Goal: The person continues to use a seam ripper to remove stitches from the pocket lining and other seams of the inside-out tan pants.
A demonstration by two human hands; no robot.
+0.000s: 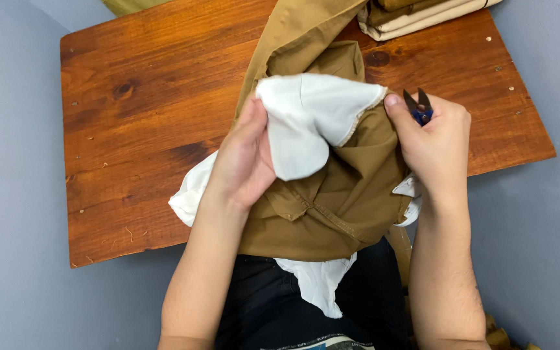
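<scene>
A brown garment [332,194] with white pocket lining [309,123] lies bunched over the near edge of a wooden table [150,116] and hangs into my lap. My left hand [244,159] grips the white lining from the left, thumb on the cloth. My right hand [435,139] pinches the garment's right edge with the thumb and holds small blue-handled thread snips [418,107], blades pointing up and away.
A stack of folded brown and cream cloth [416,16] sits at the table's far right corner. A strip of the brown garment runs up to the far edge. Grey floor surrounds the table. Small thread bits dot the wood.
</scene>
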